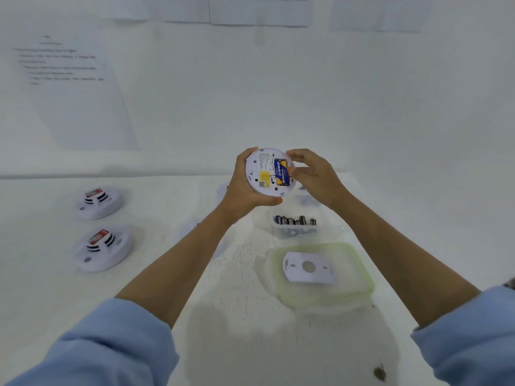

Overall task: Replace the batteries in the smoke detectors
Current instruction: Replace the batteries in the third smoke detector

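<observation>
The white table (83, 302) is carrying a green-rimmed lid (359, 288) with a mounting plate (309, 267) on it. A far detector (98, 203) and a near detector (103, 250) are sitting at left. The left hand (245, 190) is holding the raised smoke detector (257, 169) in its grip above the table, back showing and label unreadable. The battery box (294, 225) is blurring below. The right hand (315, 176) is pinching the blue battery (281, 171) in its grip.

The left sleeve (111, 344) is light blue cloth, loose and creased, its edge bunched well short of the wrist; the right sleeve (468, 332) is the same blue and ends likewise; the left hand (245, 188) and right hand (313, 176) are bare.
</observation>
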